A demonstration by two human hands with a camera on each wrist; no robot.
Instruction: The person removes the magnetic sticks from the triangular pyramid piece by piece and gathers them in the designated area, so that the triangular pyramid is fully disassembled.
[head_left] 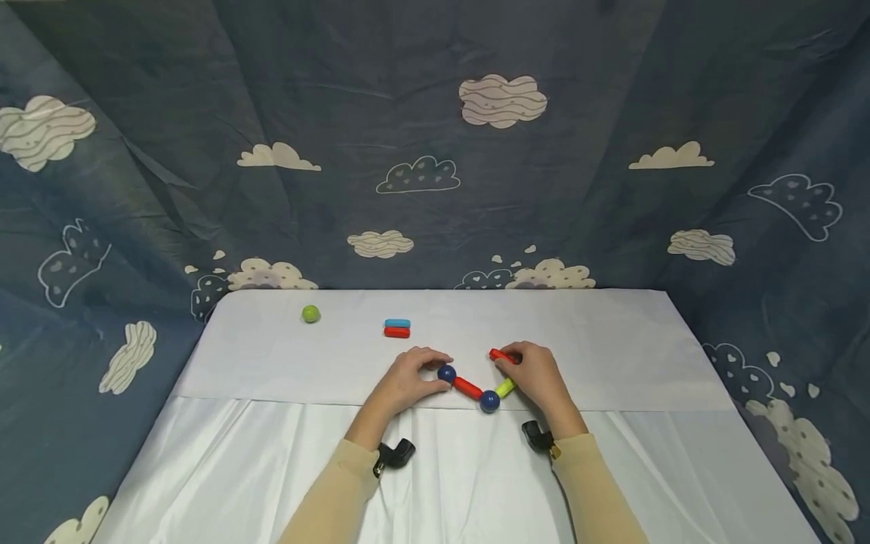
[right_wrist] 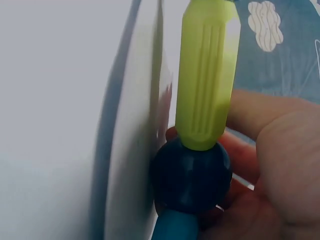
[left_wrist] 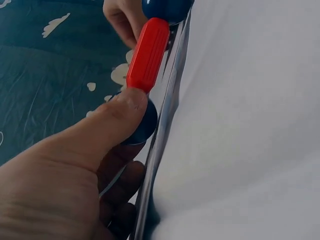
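Rod chain (head_left: 476, 387) on white table (head_left: 612, 340), cloud-print backdrop (head_left: 435, 151); both grips pinching it.

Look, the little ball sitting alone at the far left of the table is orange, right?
Not orange. In the head view the ball alone at the far left of the table is green. The rest is right: it sits by itself, away from both hands.

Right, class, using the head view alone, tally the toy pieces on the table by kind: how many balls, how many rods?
Balls: 3 (green ball, blue balls)
Rods: 5 (red rods, blue rod, yellow-green rod)
Total: 8
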